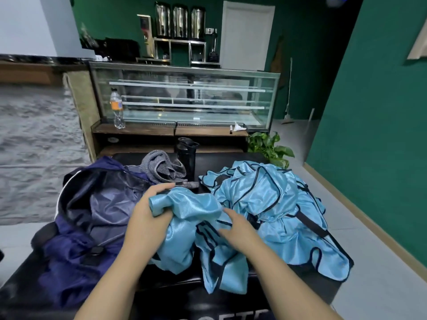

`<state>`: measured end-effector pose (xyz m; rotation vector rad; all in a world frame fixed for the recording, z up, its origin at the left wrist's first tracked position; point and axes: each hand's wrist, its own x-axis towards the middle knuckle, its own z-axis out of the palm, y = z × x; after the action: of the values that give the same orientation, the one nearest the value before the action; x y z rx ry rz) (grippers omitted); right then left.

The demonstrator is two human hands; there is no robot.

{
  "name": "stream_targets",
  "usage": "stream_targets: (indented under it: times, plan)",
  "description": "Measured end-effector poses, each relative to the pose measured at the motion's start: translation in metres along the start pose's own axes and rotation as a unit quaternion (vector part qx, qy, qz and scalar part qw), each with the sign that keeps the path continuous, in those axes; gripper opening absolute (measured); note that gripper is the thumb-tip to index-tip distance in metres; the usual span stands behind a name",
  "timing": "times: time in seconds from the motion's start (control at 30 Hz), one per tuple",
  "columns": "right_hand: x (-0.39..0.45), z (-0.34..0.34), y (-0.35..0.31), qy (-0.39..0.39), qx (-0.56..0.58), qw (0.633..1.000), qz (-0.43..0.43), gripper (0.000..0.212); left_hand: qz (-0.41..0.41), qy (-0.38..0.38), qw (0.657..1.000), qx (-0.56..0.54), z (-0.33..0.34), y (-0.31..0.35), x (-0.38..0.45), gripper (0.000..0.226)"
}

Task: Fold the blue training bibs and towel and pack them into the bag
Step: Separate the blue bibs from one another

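Hands [191, 218] on glossy, crumpled bib [184, 204]

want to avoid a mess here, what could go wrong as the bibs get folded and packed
1. The left hand grips a bib that lies tangled with the bib pile; lifting it may drag others along, perhaps off the black bench.
2. The black bottle stands upright just behind the fabric; a tug could topple it.
3. The navy bag is slumped, so its opening may collapse during packing.
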<state>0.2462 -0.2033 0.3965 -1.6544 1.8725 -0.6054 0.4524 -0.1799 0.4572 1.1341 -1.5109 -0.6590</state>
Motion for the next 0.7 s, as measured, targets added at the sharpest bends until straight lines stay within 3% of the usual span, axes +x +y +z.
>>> stream_targets:
  times: [0.23,0.33,0.43,0.53,0.63,0.7]
  plan:
    - [-0.034,0.042,-0.012,-0.102,0.122,0.987,-0.034,0.064,-0.029,0.016,0.998,-0.056,-0.029,0.001,-0.029,0.04]
    - [-0.04,0.058,-0.011,-0.094,-0.023,0.995,-0.031,0.053,-0.04,0.025,0.992,-0.12,-0.039,0.01,-0.042,0.038]
    - [-0.048,0.066,0.008,-0.076,-0.159,0.984,0.019,0.006,-0.039,0.035,0.987,-0.152,-0.051,0.016,-0.054,0.037]
    - [-0.061,0.064,0.029,-0.063,-0.191,0.977,0.068,0.009,-0.051,0.053,0.985,-0.159,-0.062,0.013,-0.064,0.04]
    - [-0.069,0.052,0.036,0.014,-0.107,0.99,0.086,0.014,-0.08,0.046,0.979,-0.184,-0.068,0.01,-0.077,0.037]
    - [-0.073,0.039,0.027,0.069,0.047,0.994,0.077,0.021,-0.112,0.041,0.966,-0.231,-0.07,0.008,-0.085,0.031]
